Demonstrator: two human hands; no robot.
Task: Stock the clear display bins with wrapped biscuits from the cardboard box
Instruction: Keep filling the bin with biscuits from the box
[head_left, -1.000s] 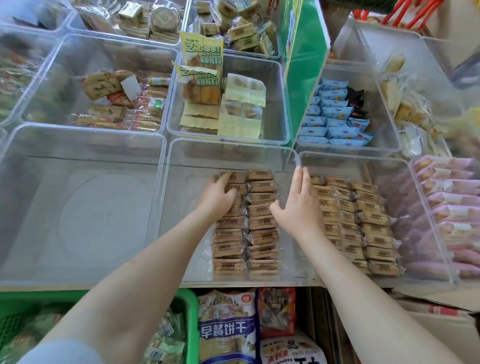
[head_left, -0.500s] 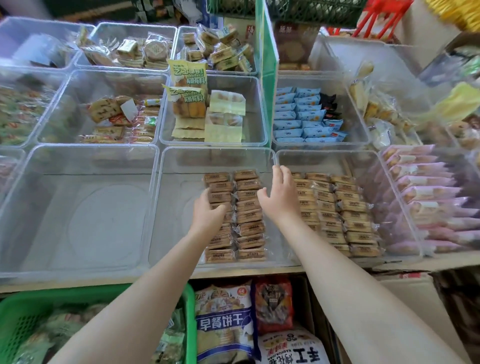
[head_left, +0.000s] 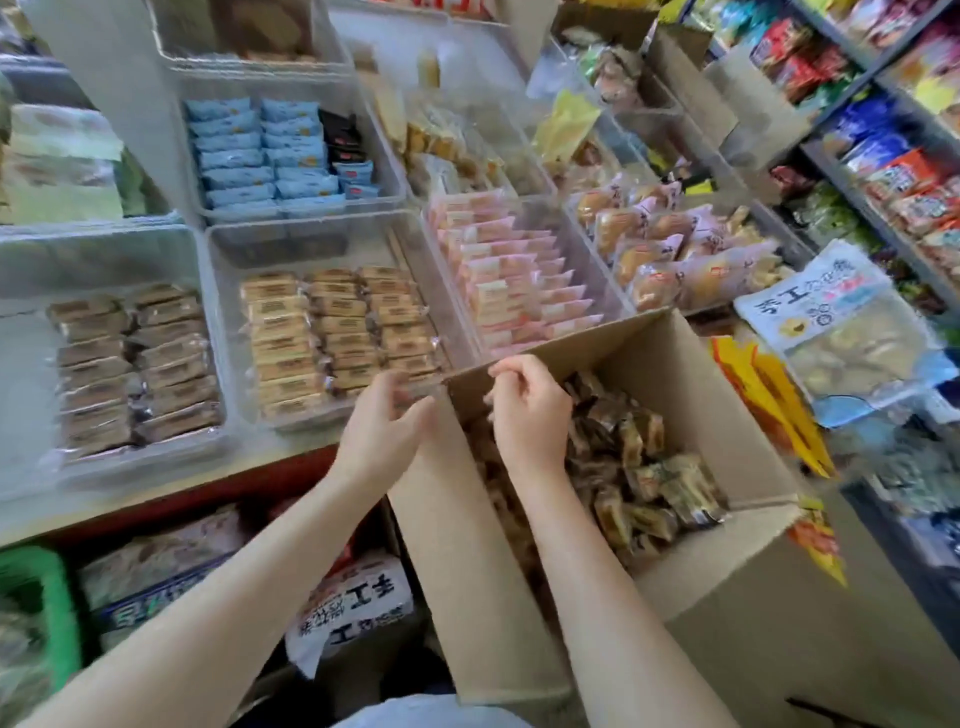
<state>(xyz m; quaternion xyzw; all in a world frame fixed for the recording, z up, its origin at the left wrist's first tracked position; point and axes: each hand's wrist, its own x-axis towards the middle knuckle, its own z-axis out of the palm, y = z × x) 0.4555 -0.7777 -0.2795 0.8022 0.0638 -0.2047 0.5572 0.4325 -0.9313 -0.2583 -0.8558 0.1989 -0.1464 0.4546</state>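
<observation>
Both hands hold nothing. Left hand is loosely open by the cardboard box edge. Right hand hangs over the wrapped biscuits inside, fingers curled loosely. Clear bin beside the box has neat rows.

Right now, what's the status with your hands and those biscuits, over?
Left hand empty, at the cardboard box edge. Right hand empty, over the loose wrapped biscuits inside. Nothing blocking.
</observation>
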